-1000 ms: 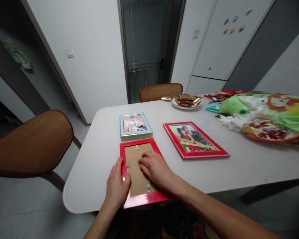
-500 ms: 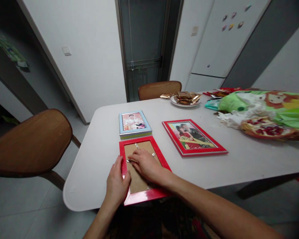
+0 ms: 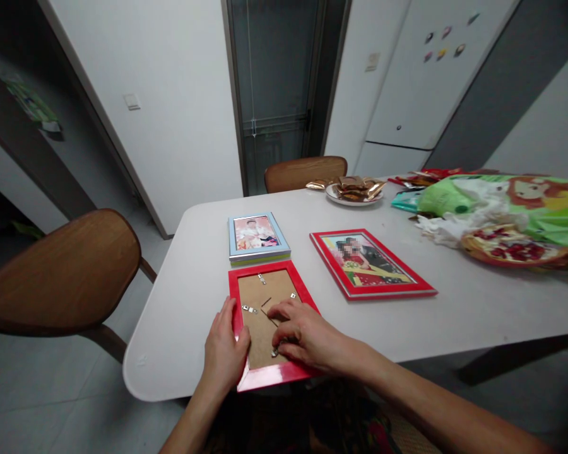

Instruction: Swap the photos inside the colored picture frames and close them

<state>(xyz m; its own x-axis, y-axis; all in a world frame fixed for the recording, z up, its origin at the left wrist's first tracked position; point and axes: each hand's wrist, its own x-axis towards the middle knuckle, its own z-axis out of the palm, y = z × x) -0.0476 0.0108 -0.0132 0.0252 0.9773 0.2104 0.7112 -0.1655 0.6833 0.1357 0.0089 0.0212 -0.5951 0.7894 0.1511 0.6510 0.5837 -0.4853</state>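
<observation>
A red picture frame (image 3: 307,291) lies face down at the table's near edge, its brown backing board (image 3: 260,337) showing. Small metal clips sit along the board's sides; the left clip (image 3: 250,309) points inward over the board. My left hand (image 3: 224,347) grips the frame's left side, thumb on top of the rim. Curled over the lower part of the board, my right hand (image 3: 307,334) has its fingertips on the bottom metal clip (image 3: 274,353). A thin dark slot (image 3: 266,302) shows in the board, partly covered by that hand.
Beyond the frame lies a light blue picture frame (image 3: 231,234) with a photo, stacked on something green. Another red picture frame (image 3: 350,292) lies face up to the right. Farther off are a plate (image 3: 348,200) of gold packets, a green bag (image 3: 558,221) and an opened pomegranate (image 3: 506,246).
My right hand has moved from the left clip down to the bottom clip, uncovering the left clip and the slot. My left hand stays on the frame's left side.
</observation>
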